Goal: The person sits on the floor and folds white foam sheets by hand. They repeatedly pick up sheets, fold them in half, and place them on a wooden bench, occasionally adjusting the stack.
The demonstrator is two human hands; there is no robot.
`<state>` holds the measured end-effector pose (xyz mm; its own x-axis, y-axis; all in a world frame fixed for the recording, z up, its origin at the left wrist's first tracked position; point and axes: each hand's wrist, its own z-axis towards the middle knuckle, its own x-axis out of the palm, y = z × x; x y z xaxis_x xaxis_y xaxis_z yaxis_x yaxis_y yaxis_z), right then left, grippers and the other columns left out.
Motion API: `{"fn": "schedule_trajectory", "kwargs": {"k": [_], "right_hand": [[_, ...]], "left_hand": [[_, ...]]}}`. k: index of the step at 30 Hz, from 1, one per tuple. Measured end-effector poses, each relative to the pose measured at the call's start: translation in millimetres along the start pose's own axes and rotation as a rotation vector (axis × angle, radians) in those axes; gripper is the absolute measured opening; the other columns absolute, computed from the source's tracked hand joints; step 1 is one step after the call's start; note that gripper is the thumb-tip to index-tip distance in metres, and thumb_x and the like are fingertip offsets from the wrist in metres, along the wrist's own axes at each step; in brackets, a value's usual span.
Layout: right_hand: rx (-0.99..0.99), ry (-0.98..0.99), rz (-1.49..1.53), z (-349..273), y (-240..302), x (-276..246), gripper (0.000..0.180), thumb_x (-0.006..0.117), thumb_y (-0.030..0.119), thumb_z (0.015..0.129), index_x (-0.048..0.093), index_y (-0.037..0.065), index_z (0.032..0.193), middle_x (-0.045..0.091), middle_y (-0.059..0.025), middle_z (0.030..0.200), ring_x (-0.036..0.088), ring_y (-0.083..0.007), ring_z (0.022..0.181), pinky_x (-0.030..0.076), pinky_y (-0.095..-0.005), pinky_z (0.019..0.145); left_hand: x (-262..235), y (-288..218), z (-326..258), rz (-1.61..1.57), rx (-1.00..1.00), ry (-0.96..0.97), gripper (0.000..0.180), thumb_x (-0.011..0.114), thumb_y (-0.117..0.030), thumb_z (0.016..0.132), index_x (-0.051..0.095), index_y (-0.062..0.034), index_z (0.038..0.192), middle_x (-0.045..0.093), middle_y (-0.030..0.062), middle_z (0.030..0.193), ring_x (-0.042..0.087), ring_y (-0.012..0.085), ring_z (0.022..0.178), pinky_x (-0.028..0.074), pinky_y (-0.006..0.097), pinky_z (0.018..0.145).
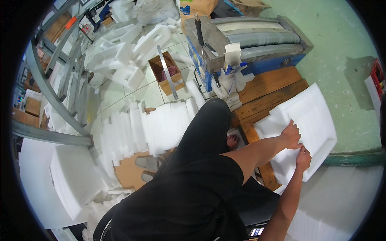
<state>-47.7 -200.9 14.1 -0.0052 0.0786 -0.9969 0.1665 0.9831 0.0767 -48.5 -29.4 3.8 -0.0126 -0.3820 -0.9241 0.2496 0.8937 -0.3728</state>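
A white foam sheet lies across the wooden bench at my right, its far edge reaching over the green floor. Over its middle, my left hand is closed with curled fingers, gripping the foam. Just nearer to me, my right hand is closed on the same foam, its knuckles almost touching the left hand. The exact bit of foam between the fingers is hidden by the hands.
A blue-sided roller machine stands beyond the wooden bench. Several white foam strips line the floor left of my knee. A metal ruler lies across an open cardboard box. Grey metal rails curve along the left.
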Motion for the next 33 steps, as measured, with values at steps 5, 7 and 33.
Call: {"fn": "schedule_trajectory", "kwargs": {"k": [5, 7, 33], "right_hand": [[-0.007, 0.004, 0.017, -4.0, 3.5, -6.0, 0.061, 0.045, 0.059, 0.1, 0.073, 0.012, 0.127, 0.075, -0.0171, 0.117, 0.07, -0.0396, 0.111, 0.053, -0.0513, 0.096], [-0.028, 0.019, 0.017, -9.5, 6.1, -9.7, 0.06, 0.044, 0.058, 0.101, 0.075, 0.011, 0.122, 0.074, -0.0201, 0.117, 0.069, -0.0421, 0.111, 0.053, -0.0526, 0.096], [-0.81, -0.228, 0.795, -166.3, 111.9, -30.5, 0.027, 0.065, 0.016, 0.101, 0.071, -0.005, 0.116, 0.073, -0.0198, 0.113, 0.068, -0.0316, 0.106, 0.052, -0.041, 0.098]], "left_hand": [[-10.1, -2.0, 5.2, -0.146, -0.023, 0.04, 0.063, 0.052, -0.061, 0.095, 0.069, -0.0113, 0.13, 0.066, 0.0134, 0.126, 0.054, 0.0313, 0.128, 0.022, 0.06, 0.12], [-13.6, 3.7, -2.1, -0.374, 0.012, -0.08, 0.058, 0.061, -0.053, 0.093, 0.065, -0.0116, 0.134, 0.065, 0.0126, 0.128, 0.053, 0.032, 0.128, 0.024, 0.058, 0.121], [-96.7, 155.6, -499.7, -0.222, -0.749, -0.313, 0.095, 0.071, -0.048, 0.091, 0.018, -0.0222, 0.166, 0.011, 0.0318, 0.166, 0.031, 0.055, 0.146, 0.034, 0.057, 0.119]]}}
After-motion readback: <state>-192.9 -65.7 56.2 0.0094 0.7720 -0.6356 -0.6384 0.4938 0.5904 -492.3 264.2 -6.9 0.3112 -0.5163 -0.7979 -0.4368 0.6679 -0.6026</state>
